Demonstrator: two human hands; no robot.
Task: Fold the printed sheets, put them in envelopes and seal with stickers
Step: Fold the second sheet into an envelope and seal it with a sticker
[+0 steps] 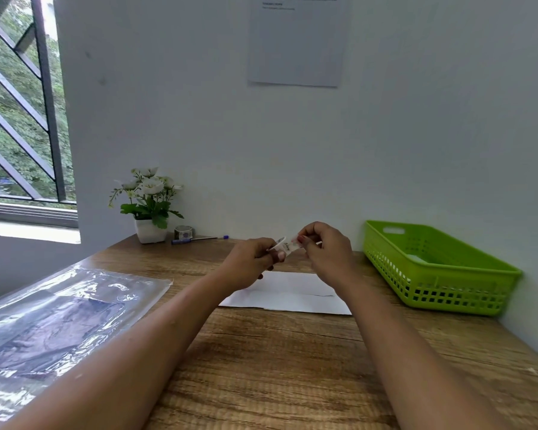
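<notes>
While both hands hover just above the wooden table, the person works at a small sticker held between them. The left hand pinches one end with thumb and curled fingers. The right hand pinches the other end, its fingertips bunched as if picking at an edge. I take this for the peeling step, ahead of sealing the white envelope, which lies flat on the wood directly beneath the hands. Whether its flap is already down I cannot tell from where I stand. To do this well, I would lift only a corner with a nail and hold the sticker by its rim, so the glue stays clean and the piece does not curl onto itself. Then I would bring it low over the envelope before letting go with either hand and press from the middle outward. The sticker roll sits well back by the flower pot and the pen, so a spoiled sticker means a long reach. A plastic sleeve lies to the left, and the green basket stands to the right.
</notes>
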